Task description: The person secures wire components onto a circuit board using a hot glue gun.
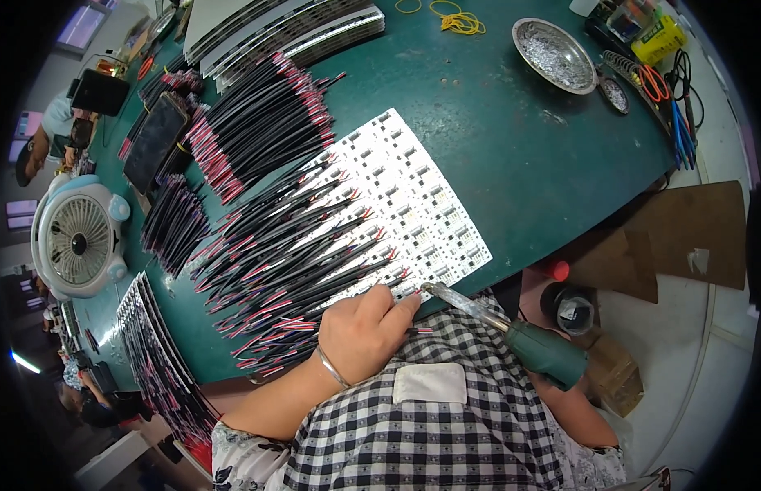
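A white circuit board panel [433,192] lies on the green table, small dark parts in rows across it. Black-sleeved wires with red and white ends [274,254] fan out over its left side. My left hand [364,327] is closed at the panel's near edge, thumb and forefinger pinching a black wire whose red-and-white end [424,331] sticks out beside the thumb. From the right, my right hand [570,398] grips the green handle of a soldering iron [548,353], mostly hidden behind it. The iron's tip touches or nearly touches the panel close to my left fingertips.
Bundled wires [262,123], a phone [157,141] and stacked panels [290,37] lie further back. Wired panels [155,344] stand at the left near a fan [76,237]. A metal bowl of silvery scraps [554,57] sits far right. Other people work at the far left.
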A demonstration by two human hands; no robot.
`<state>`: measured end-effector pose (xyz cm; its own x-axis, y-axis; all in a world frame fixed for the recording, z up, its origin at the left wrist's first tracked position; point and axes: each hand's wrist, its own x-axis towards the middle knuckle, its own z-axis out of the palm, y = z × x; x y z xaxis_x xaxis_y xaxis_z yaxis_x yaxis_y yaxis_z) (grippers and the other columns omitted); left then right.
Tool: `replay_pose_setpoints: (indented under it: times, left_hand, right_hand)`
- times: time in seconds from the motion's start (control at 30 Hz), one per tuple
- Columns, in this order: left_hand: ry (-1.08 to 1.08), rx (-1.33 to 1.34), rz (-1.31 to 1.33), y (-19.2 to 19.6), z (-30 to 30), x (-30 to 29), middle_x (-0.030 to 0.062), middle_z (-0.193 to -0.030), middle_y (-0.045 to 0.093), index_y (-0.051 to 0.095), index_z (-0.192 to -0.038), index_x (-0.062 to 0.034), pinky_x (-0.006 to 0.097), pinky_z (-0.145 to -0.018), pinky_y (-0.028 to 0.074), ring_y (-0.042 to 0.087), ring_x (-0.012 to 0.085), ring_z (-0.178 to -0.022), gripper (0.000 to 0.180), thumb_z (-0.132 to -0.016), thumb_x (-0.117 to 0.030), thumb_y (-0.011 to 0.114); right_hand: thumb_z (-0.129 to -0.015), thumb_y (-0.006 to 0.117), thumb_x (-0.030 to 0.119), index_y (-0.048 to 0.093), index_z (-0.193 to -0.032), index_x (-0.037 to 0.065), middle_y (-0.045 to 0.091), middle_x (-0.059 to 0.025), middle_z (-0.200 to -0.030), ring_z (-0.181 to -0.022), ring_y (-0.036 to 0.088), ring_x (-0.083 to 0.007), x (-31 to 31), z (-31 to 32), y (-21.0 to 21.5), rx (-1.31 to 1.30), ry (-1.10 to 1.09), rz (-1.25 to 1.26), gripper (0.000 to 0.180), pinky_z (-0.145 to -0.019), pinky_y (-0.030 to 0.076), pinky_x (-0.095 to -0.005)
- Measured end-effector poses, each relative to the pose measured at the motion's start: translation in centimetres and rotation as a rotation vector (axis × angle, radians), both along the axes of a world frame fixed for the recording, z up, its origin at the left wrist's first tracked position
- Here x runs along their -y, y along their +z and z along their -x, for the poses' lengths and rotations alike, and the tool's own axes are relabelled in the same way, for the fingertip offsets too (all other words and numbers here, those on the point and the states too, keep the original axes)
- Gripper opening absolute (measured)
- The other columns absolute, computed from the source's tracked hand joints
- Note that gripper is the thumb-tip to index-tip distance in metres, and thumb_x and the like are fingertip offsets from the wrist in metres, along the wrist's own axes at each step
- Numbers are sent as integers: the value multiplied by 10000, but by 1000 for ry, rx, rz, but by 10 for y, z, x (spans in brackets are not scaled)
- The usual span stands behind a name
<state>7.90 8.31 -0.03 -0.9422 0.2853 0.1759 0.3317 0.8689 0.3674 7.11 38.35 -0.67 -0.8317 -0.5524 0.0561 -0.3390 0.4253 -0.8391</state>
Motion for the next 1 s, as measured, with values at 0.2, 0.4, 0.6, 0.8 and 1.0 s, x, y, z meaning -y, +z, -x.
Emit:
replay_pose_setpoints:
  times: [0.2,0.4,0.6,0.8,1.0]
  left_hand:
    - [0,25,-5,1,1,1,27,-712,464,672,-998,-134,299,-442,435,506,176,-502,293,-709,-182,687]
    - [-7,40,-16,2,1,1,28,-720,471,670,-1000,-126,302,-453,442,518,179,-523,320,-691,-205,703]
    - [0,55,-9,2,1,0,30,-733,482,671,-1002,-126,307,-459,445,529,186,-534,350,-665,-208,721]
    - [41,59,-96,2,3,1,-1,-709,540,689,-920,-134,286,-456,454,570,163,-553,392,-552,-12,740]
    - [35,82,-110,3,4,1,6,-722,544,688,-920,-123,288,-461,451,573,169,-563,403,-539,-4,738]
  right_hand:
    - [-660,653,56,677,-1022,62,653,-136,-1026,-932,639,-309,-1,3,1,-71,60,-68,363,-830,515,-368]
    - [-716,662,74,660,-1028,24,655,-136,-1023,-929,652,-286,-5,-9,-2,-14,-50,-118,316,-828,515,-357]
    - [-725,658,58,654,-1028,3,658,-148,-999,-898,661,-284,-9,-8,-1,-85,-18,-98,307,-813,516,-345]
    - [-684,660,47,675,-985,23,664,-145,-985,-884,663,-286,-4,-3,4,-35,1,-105,302,-801,520,-346]
    - [-689,655,49,682,-983,36,668,-144,-991,-877,666,-286,-2,-1,4,-83,18,-109,295,-802,525,-345]
